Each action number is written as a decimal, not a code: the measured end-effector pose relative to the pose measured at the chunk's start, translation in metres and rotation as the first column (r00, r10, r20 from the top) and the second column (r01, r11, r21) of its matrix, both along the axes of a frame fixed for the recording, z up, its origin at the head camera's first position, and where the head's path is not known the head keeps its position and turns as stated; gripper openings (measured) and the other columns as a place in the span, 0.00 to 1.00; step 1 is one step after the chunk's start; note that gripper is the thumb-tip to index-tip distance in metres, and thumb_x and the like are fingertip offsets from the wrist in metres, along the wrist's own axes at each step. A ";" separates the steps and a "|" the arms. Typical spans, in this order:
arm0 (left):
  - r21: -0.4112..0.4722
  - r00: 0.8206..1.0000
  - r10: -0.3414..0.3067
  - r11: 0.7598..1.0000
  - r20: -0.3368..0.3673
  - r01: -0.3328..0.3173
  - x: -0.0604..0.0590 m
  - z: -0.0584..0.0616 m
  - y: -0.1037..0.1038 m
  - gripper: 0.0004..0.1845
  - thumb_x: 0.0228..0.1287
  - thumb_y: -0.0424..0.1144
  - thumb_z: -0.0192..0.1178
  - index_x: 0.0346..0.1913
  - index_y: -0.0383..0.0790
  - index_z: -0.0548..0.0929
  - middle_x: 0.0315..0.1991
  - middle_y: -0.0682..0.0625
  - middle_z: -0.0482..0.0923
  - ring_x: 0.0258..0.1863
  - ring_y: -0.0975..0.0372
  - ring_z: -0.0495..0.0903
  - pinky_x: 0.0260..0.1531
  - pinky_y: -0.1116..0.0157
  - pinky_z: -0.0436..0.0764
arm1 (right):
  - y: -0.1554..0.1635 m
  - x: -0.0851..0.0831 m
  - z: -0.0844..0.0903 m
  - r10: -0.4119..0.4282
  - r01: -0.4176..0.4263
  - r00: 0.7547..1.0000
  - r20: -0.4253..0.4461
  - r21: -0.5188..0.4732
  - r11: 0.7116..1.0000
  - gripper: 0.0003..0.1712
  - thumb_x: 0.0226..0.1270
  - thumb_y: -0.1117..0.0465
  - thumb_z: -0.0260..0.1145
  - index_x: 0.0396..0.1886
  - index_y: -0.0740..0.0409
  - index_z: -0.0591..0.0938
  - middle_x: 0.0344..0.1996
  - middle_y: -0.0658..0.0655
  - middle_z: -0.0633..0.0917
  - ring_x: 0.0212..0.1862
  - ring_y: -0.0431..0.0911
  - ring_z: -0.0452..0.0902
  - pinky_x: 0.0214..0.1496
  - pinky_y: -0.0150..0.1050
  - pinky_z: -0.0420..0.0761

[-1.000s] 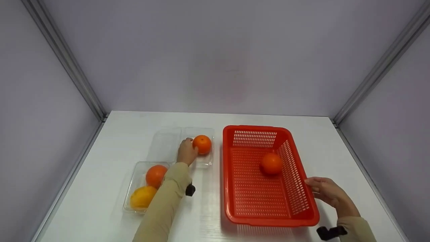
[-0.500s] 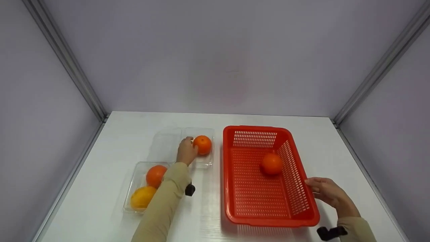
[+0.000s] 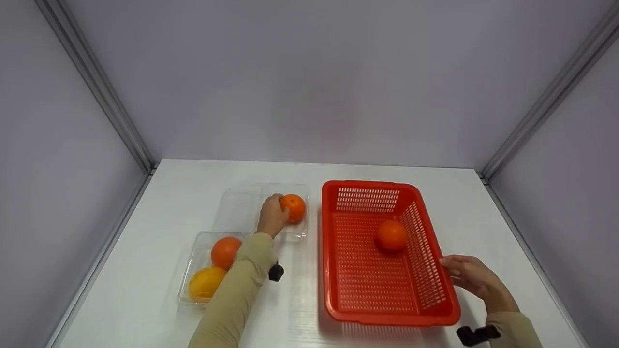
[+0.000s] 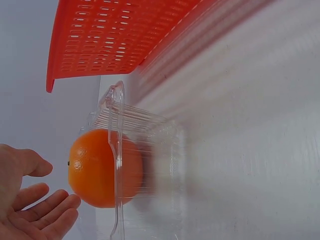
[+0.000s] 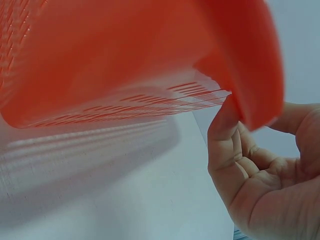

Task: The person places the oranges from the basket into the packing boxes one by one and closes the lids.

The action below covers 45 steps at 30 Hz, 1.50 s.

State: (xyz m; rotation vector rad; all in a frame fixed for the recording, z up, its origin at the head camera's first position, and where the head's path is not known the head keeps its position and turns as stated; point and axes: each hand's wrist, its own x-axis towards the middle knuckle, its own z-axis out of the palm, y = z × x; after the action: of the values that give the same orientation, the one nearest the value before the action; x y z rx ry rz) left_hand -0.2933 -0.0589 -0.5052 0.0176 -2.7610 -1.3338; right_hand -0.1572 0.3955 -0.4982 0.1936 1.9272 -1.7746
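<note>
My left hand (image 3: 273,216) is at the left side of an orange (image 3: 293,208) lying in a clear plastic clamshell box (image 3: 296,236). In the left wrist view its fingers (image 4: 64,220) are loosely spread beside the orange, not wrapped round it. My right hand (image 3: 476,276) pinches the right rim of a red plastic basket (image 3: 328,270); the right wrist view shows the thumb above the rim and the fingers (image 5: 223,131) below. Another orange (image 3: 391,236) sits inside the basket, against its right wall.
Front left, a second clear plastic box (image 3: 193,258) holds an orange fruit (image 3: 225,252) and a yellow oval fruit (image 3: 207,283), partly behind my left sleeve (image 3: 237,290). The clamshell's lid (image 3: 237,208) lies folded back. Pale walls enclose the white table (image 3: 140,251).
My left hand has shifted slightly right, nearer over the orange in the clamshell box. The right hand and the basket have stayed put.
</note>
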 end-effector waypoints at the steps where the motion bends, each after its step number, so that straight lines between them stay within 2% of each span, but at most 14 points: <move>1: 0.003 1.000 -0.002 1.000 -0.007 0.002 0.000 0.000 0.000 0.19 0.62 0.27 0.54 0.56 0.25 0.75 0.54 0.33 0.78 0.56 0.46 0.77 0.64 0.52 0.74 | 0.000 0.000 0.000 -0.003 0.003 1.000 0.001 -0.005 1.000 0.13 0.72 0.56 0.57 0.49 0.56 0.81 0.37 0.43 0.88 0.42 0.37 0.85 0.48 0.34 0.85; 12: 0.012 1.000 -0.024 1.000 -0.017 0.025 0.002 0.008 0.003 0.20 0.62 0.27 0.55 0.57 0.25 0.74 0.54 0.33 0.78 0.56 0.46 0.77 0.63 0.52 0.75 | 0.000 -0.001 0.000 0.004 -0.004 1.000 -0.001 0.013 1.000 0.15 0.72 0.55 0.57 0.49 0.58 0.81 0.37 0.42 0.88 0.42 0.36 0.84 0.49 0.34 0.84; 19: -0.014 0.993 -0.046 0.999 -0.112 0.045 0.005 0.012 0.006 0.18 0.61 0.26 0.57 0.54 0.25 0.76 0.50 0.32 0.79 0.53 0.45 0.79 0.59 0.52 0.78 | 0.001 0.000 -0.001 0.022 -0.022 1.000 -0.011 0.017 1.000 0.18 0.73 0.55 0.55 0.53 0.61 0.79 0.39 0.43 0.87 0.42 0.36 0.83 0.50 0.34 0.84; 25: -0.006 0.989 -0.062 0.998 -0.137 0.062 0.006 0.015 0.008 0.18 0.61 0.26 0.57 0.54 0.25 0.76 0.50 0.32 0.80 0.53 0.45 0.79 0.57 0.53 0.79 | 0.002 -0.001 -0.002 0.032 -0.032 0.999 -0.009 0.007 0.999 0.20 0.74 0.55 0.54 0.56 0.63 0.77 0.40 0.44 0.87 0.44 0.38 0.84 0.50 0.35 0.84; 34: 0.020 0.982 -0.077 0.996 -0.172 0.081 0.008 0.021 0.012 0.17 0.61 0.25 0.58 0.53 0.24 0.77 0.48 0.31 0.80 0.50 0.45 0.80 0.55 0.52 0.81 | 0.001 -0.001 -0.002 0.017 -0.017 1.000 -0.001 0.000 1.000 0.14 0.73 0.55 0.55 0.49 0.58 0.81 0.38 0.43 0.88 0.42 0.37 0.84 0.48 0.34 0.84; 42: 0.031 0.976 -0.095 0.994 -0.196 0.103 0.009 0.023 0.014 0.17 0.61 0.26 0.57 0.53 0.24 0.77 0.48 0.31 0.80 0.50 0.45 0.79 0.55 0.52 0.80 | 0.000 -0.001 -0.001 0.007 -0.007 1.000 -0.004 0.010 1.000 0.14 0.73 0.55 0.56 0.48 0.57 0.81 0.37 0.43 0.87 0.42 0.37 0.84 0.48 0.34 0.84; 45: 0.030 0.969 -0.106 0.993 -0.225 0.115 0.010 0.024 0.015 0.17 0.61 0.25 0.57 0.53 0.24 0.77 0.47 0.31 0.80 0.49 0.45 0.80 0.54 0.52 0.80 | 0.001 0.000 -0.001 0.016 -0.016 1.000 -0.009 0.005 1.000 0.14 0.73 0.55 0.55 0.49 0.57 0.81 0.38 0.43 0.87 0.42 0.37 0.84 0.48 0.34 0.84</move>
State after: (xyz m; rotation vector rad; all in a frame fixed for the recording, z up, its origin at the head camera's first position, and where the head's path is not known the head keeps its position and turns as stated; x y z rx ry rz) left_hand -0.2829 -0.0434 -0.4809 -0.2714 -2.5782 -1.3282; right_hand -0.1573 0.3962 -0.4993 0.1713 1.9342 -1.7637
